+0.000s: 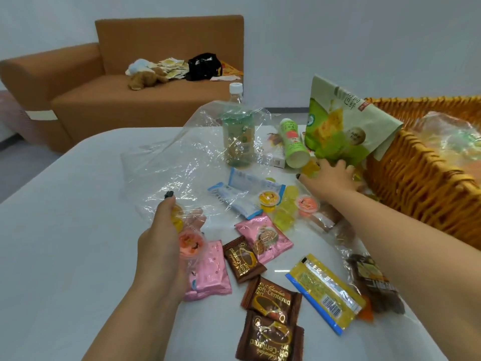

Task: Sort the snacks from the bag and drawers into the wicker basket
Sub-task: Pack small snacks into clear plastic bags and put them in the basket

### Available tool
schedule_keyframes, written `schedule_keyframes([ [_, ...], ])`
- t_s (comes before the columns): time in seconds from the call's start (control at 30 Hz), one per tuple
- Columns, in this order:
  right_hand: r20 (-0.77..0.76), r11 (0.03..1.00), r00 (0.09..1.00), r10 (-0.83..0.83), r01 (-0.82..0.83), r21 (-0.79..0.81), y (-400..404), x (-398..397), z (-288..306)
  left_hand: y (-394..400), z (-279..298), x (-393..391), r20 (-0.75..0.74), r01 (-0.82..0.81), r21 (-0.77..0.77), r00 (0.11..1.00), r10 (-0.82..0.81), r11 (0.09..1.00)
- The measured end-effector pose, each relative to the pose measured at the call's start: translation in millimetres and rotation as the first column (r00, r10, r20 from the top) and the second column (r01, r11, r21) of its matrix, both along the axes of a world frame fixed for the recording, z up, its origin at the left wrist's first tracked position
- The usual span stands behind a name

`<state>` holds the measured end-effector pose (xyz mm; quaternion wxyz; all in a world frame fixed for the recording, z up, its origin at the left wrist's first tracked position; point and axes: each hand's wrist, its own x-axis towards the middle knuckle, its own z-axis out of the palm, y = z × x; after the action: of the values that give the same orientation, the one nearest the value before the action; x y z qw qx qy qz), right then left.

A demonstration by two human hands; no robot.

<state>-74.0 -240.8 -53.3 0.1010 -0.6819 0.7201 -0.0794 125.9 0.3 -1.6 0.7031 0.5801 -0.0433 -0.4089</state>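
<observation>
Three brown choc tart packs point(270, 319) are lying nearest on the white surface point(65, 230), w/ a yellow wafer pack point(325, 293) beside them. Left hand point(161, 246) is holding jelly cups point(191, 243), grip curled round them. Further out, right hand point(330, 178) is gripping the green cracker bag point(343, 126) by its bottom edge, next to the wicker basket point(416, 183). Best approach, I'd judge: lift the bag clear over the rim, lay it flat, then drop the cups in. Loose clear plastic bag point(182, 152) could snag.
</observation>
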Motion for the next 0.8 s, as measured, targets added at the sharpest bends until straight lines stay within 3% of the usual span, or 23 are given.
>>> schedule_keyframes([
  [0.17,0.035,0.998,0.998,-0.048,0.047,0.029,-4.1,7.7,-2.7,-1.3,-2.2,5.7,0.005,0.014,-0.006,1.0,-0.014,1.0],
  [0.3,0.015,0.999,1.0,-0.026,0.027,-0.036,7.2,8.0,-0.9,-2.4,-1.6,4.4,0.0,0.016,-0.01,1.0,-0.016,1.0],
  [0.53,0.096,0.973,0.97,0.223,-0.217,-0.077,67.4,2.7,-6.8,-4.1,2.2,-8.4,-0.046,0.032,-0.013,0.998,-0.033,0.999],
  [0.67,0.314,0.921,0.87,0.38,-0.326,-0.212,98.1,-0.4,-2.1,-1.0,2.9,-17.6,-0.046,0.05,-0.006,0.998,-0.051,0.999],
  [0.8,0.386,0.884,0.797,0.464,-0.387,-0.263,120.6,5.6,16.9,3.3,2.7,-20.6,-0.008,0.057,0.014,0.998,-0.057,0.998],
])
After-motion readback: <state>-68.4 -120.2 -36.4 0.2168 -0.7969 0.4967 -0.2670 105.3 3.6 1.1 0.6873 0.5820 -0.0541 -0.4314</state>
